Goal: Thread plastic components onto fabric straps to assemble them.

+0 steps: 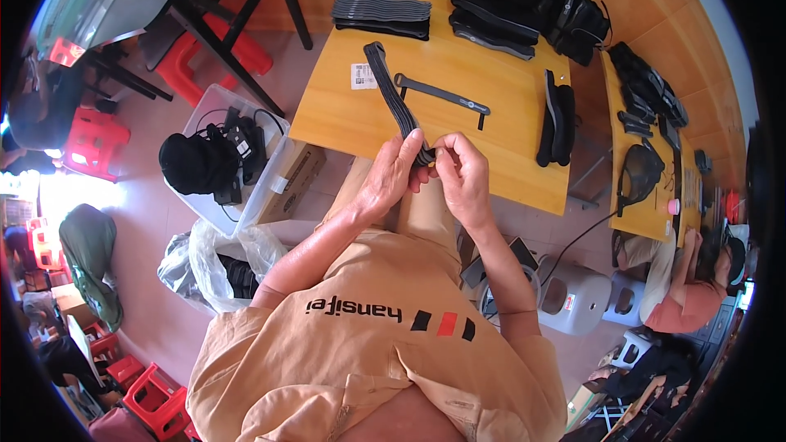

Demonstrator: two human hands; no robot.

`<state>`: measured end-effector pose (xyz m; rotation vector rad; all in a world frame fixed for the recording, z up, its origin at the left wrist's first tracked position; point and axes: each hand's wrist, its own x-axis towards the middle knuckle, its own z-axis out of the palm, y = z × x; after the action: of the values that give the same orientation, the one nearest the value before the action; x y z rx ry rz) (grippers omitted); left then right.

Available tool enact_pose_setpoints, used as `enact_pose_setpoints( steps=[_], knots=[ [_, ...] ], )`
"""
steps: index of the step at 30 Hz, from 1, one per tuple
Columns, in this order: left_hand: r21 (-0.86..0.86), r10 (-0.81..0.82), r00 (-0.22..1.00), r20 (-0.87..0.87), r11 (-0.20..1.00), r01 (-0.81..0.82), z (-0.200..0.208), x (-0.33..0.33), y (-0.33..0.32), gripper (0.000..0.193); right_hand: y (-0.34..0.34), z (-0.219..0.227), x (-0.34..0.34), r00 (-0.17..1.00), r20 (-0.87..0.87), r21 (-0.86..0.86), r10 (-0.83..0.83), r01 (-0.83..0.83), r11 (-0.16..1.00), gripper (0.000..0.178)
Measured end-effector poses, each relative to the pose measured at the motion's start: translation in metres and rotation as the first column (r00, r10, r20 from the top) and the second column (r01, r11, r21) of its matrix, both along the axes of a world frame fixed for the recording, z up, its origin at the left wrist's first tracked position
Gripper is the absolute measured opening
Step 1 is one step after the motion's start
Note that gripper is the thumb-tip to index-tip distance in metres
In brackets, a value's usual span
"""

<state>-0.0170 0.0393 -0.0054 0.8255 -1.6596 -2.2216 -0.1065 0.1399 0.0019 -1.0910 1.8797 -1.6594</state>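
Note:
A long black and grey strap (388, 88), looking like several layers laid together, runs from my hands toward the far side of the wooden table. My left hand (391, 173) is closed around its near end. Beside it, my right hand (463, 176) pinches at the same end, thumb and forefinger together; the exact spot between those fingers is hidden. Just beyond, a single grey strap (442, 94) with a loop at one end lies slantwise on the table (499, 176). A white printed label (362, 76) lies left of the held strap.
Stacked straps (381, 10) and black bundles (495, 20) line the table's far side; folded black straps (556, 119) sit at its right. Left stands a clear bin (274, 165) of black gear above a carton. A person (684, 303) sits at right by another table (647, 205).

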Motion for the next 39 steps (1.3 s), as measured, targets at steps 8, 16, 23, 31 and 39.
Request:
enact_pose_setpoints(
  steps=[8, 16, 23, 31, 39],
  knots=[
    [-0.09, -0.136, 0.991, 0.009, 0.987, 0.136, 0.008, 0.013, -0.016, 0.048, 0.0, 0.003, 0.01, 0.976, -0.209, -0.06, -0.061, 0.05, 0.997, 0.002],
    [-0.106, -0.387, 0.919, -0.069, 0.919, 0.379, 0.009, 0.017, -0.024, 0.041, 0.0, -0.009, 0.01, 0.973, 0.231, -0.064, 0.019, -0.004, 0.998, 0.004],
    [-0.141, -0.321, 0.947, 0.034, 0.936, 0.322, 0.022, 0.021, -0.016, 0.046, -0.003, 0.001, 0.007, 0.982, 0.175, -0.084, 0.068, -0.053, 0.995, 0.007],
    [-0.05, -0.407, 0.913, -0.033, 0.913, 0.406, 0.017, 0.028, -0.02, 0.057, 0.012, 0.021, -0.003, 0.936, -0.236, 0.174, 0.26, -0.223, 0.959, 0.02],
    [0.163, -0.625, 0.776, -0.078, 0.76, 0.629, 0.027, 0.049, -0.009, 0.049, 0.04, 0.03, 0.003, 0.895, 0.126, 0.098, 0.428, -0.441, 0.892, 0.023]
  ],
)
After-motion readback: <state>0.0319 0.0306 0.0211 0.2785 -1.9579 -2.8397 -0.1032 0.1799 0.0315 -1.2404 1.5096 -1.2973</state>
